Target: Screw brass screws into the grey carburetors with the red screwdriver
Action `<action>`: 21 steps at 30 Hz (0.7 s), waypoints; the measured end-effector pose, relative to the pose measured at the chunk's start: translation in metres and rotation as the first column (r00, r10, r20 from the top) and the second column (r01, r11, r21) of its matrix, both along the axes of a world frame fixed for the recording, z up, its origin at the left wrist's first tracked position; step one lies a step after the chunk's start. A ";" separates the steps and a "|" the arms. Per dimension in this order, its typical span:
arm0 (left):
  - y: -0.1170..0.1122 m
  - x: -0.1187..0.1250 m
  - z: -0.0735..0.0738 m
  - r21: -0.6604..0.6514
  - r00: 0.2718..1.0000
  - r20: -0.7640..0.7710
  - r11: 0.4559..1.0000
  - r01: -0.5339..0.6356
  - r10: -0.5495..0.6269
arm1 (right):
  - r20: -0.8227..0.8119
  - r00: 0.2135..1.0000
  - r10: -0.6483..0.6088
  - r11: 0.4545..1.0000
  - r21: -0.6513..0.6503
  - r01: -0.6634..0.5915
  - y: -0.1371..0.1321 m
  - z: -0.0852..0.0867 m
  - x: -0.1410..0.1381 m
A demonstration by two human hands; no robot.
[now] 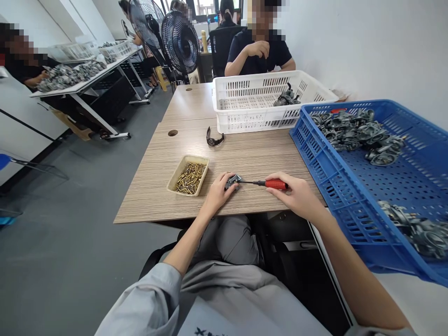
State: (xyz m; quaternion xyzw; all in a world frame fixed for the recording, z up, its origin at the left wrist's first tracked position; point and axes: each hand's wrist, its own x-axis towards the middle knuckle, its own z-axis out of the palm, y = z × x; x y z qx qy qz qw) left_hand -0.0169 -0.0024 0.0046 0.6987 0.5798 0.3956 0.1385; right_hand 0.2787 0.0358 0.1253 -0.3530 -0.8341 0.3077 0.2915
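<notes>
My left hand (220, 190) is closed around a small grey metal part (234, 181), which looks like a carburetor body, and rests with it on the wood-grain table (154, 186). A screwdriver (276, 184) with a red handle lies level in my right hand (293, 192), my fingers wrapped about the handle. Its shaft points left, and the tip meets the metal part. Left of my left hand stands a cream tray (170, 187) full of small brass pieces (191, 178). My fingers hide much of the metal part.
A black wristwatch (213, 141) lies beyond the tray. The blue crate (315, 172) at right holds several grey carburetors (360, 130). A white crate (245, 119) with a few metal parts stands at the far side, before a seated person (261, 46). Fans (180, 42) stand behind the table.
</notes>
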 end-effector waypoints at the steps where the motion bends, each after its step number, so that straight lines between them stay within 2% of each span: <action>1: 0.000 0.000 0.000 -0.001 1.000 0.003 1.000 0.003 -0.003 | -0.002 1.000 -0.002 1.000 0.001 0.002 0.000 0.000 0.000; 21: -0.002 0.002 0.002 -0.010 1.000 0.009 1.000 -0.002 0.002 | 0.071 0.997 0.004 0.993 0.121 -0.013 -0.005 -0.005 0.001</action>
